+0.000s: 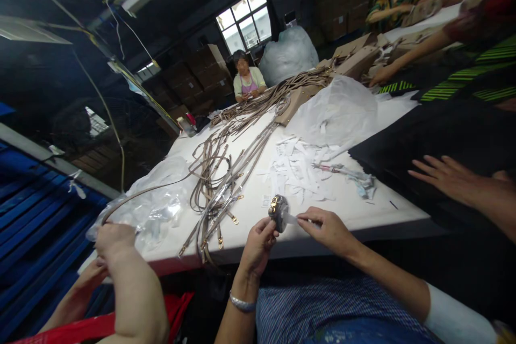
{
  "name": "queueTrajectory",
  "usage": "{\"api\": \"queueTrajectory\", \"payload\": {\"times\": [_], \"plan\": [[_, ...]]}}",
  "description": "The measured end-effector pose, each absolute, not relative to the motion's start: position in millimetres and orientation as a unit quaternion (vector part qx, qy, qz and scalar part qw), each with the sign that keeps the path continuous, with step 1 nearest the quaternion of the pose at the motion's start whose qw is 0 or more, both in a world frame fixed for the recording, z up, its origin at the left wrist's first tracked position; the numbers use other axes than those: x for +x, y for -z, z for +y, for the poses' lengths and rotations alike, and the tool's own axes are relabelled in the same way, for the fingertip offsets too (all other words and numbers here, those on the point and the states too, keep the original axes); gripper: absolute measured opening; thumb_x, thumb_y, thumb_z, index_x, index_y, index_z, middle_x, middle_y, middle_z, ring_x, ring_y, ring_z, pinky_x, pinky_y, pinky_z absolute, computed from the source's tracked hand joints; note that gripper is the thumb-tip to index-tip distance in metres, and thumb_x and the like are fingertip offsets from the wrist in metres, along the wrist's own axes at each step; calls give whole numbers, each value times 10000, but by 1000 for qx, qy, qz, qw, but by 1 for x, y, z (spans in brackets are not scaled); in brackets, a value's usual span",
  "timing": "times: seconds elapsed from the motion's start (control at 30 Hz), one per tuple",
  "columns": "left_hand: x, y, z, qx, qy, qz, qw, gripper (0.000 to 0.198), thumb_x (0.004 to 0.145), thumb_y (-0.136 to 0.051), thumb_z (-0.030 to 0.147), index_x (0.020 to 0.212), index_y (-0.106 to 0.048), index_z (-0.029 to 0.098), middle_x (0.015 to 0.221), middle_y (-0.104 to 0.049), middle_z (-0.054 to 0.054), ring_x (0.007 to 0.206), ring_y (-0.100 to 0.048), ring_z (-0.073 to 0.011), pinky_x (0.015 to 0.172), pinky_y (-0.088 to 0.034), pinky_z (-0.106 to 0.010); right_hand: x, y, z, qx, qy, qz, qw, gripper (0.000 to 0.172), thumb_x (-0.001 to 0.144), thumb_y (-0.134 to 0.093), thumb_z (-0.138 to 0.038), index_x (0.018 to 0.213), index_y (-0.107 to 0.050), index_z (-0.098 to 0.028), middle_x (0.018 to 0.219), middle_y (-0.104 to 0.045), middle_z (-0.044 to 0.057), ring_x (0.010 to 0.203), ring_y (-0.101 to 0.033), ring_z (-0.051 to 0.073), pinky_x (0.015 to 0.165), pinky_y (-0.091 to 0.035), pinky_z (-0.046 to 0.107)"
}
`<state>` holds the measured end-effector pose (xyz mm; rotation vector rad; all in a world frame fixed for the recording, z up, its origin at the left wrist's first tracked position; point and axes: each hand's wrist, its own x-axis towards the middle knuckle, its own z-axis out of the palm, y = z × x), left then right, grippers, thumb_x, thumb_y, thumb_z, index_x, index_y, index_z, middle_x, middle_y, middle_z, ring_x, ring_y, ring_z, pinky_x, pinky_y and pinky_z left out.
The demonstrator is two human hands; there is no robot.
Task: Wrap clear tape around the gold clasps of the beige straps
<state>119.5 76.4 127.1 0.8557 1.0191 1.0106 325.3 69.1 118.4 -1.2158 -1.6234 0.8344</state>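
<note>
My left hand (258, 242), a silver bracelet on its wrist, is closed round a small grey wrapped piece with a gold clasp (278, 210), held just above the near edge of the white table (258, 215). My right hand (327, 228) pinches a thin white strip (295, 219) that comes off the right side of that piece. Both hands hover over my checked blue lap.
Several tan straps with gold clasps (220, 183) lie along the table, beside white paper scraps (296, 169) and clear plastic bags (155, 201). A co-worker's hand (115, 239) holds a strap at left; another person's open hand (445, 176) rests at right. More people sit at the far end.
</note>
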Motion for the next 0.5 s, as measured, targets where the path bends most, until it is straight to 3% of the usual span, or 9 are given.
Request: {"api": "queueTrajectory", "payload": {"times": [0.13,0.23,0.37,0.5], "plan": [[128,-132,72,457,-418,465,633,353,752,-760,409,953,-718,122,796,-638,-27,624,-540,-55,537,-369,-145,314,-119,75,-503,-321,-653,467,203,853,-581,-291,864,-775,-232,809,-721,39,768,-651,188,729,-485,284],[129,-136,72,516,-408,473,586,382,785,-727,401,1034,-716,112,789,-679,-54,653,-589,-93,564,-398,-171,311,-114,80,-481,-406,-632,452,257,865,-567,-350,939,-767,-206,830,-716,45,742,-651,191,693,-498,290],[126,-138,79,569,-391,492,530,410,748,-751,396,1023,-716,92,767,-717,-81,644,-652,-150,553,-450,-203,309,-104,80,-393,-548,-587,448,415,801,-669,-405,1130,-695,-154,1041,-716,80,964,-659,248,860,-504,344],[129,-136,83,605,-390,491,490,358,749,-746,366,999,-723,110,844,-743,-95,648,-691,-174,561,-497,-222,301,-100,74,-432,-555,-515,491,466,771,-710,-474,1103,-706,-148,1062,-722,103,1053,-636,292,938,-468,389]]}}
